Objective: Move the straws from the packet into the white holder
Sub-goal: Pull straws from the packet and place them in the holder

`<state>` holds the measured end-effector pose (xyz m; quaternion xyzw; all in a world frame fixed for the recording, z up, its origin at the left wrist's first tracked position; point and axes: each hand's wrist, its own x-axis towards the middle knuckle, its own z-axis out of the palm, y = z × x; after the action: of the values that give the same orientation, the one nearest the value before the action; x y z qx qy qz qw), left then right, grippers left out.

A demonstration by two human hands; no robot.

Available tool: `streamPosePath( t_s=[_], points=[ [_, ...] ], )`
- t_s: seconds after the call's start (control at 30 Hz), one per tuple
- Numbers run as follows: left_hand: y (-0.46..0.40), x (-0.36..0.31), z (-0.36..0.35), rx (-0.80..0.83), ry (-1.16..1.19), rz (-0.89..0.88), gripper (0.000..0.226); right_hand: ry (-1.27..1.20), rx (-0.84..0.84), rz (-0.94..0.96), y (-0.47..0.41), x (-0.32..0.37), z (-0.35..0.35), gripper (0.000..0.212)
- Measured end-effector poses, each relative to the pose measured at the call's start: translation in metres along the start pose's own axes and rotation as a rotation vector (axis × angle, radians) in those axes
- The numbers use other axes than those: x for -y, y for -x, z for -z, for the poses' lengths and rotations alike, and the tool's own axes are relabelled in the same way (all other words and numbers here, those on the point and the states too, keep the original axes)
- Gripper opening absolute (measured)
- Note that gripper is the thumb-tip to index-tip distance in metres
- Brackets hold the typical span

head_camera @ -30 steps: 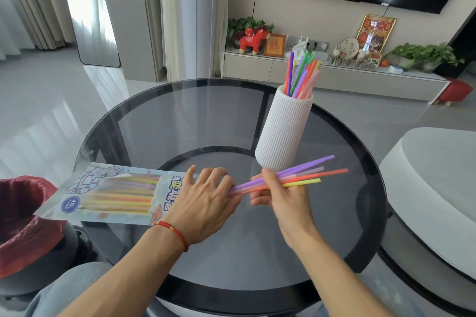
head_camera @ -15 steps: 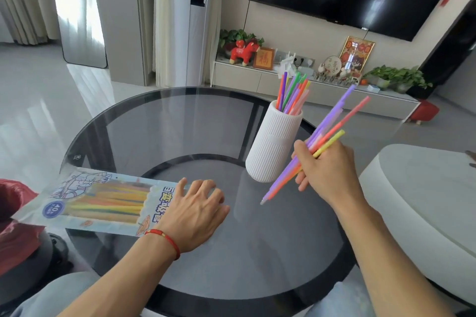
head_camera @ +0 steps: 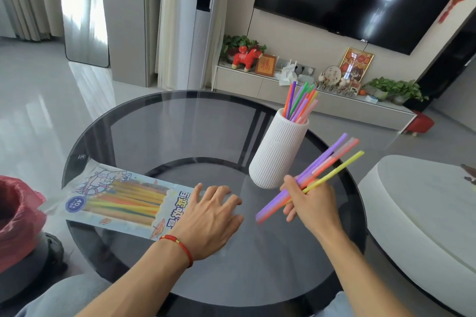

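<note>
Your right hand (head_camera: 310, 201) grips a small bunch of straws (head_camera: 315, 174), purple, pink, orange and yellow, fingers curled round them; they slant up to the right above the glass table (head_camera: 159, 136), just beside the white holder (head_camera: 277, 154) and apart from it. The holder stands upright on the table with more colored straws (head_camera: 300, 104) sticking out of its top. Your left hand (head_camera: 210, 219) lies flat, fingers spread and straight, on the open end of the packet (head_camera: 113, 198), which rests on the table with straws inside.
</note>
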<state>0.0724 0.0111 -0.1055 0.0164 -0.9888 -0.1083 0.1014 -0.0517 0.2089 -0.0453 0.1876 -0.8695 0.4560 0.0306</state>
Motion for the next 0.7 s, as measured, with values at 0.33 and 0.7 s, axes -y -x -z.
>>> streamPosePath(
  t_s=[0.33, 0.7],
  points=[
    [-0.002, -0.005, 0.012, -0.137, 0.147, 0.006, 0.036, -0.584, -0.420, 0.062, -0.055, 0.058, 0.060, 0.029],
    [-0.002, 0.000, 0.013, -0.210, 0.217, 0.029, 0.038, -0.118, -0.435, 0.261, -0.105, 0.107, 0.053, 0.043]
  ],
)
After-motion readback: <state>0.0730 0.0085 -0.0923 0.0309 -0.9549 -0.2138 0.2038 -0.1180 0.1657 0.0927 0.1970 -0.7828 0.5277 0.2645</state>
